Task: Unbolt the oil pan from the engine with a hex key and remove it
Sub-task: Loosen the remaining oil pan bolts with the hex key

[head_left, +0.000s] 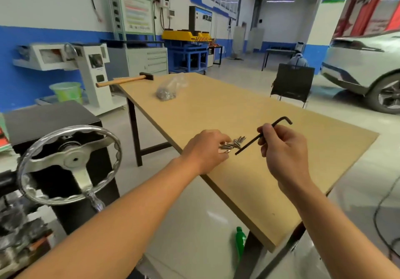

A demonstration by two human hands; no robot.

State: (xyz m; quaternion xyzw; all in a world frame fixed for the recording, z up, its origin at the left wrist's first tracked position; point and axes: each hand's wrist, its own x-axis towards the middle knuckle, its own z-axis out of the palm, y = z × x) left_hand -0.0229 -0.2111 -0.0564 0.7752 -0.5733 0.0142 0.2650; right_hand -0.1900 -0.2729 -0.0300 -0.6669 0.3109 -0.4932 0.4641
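My right hand [283,151] pinches a black L-shaped hex key [251,142] above the wooden table [216,110], its short bend pointing up and right. Several silver bolts [234,143] lie in a small heap on the table near its front-left edge. My left hand [205,151] is over the left side of that heap with curled fingers; a bolt shows at its fingertips, but whether the fingers pinch it cannot be told. At the far left stands the engine stand with a chrome hand wheel [69,164]. The oil pan is not in view.
A hammer [125,80] lies at the table's far corner, with a clear bag of metal parts [171,89] near it. A green bottle [240,243] stands on the floor under the table. A white car [368,66] is at the right, a black chair [292,84] behind the table.
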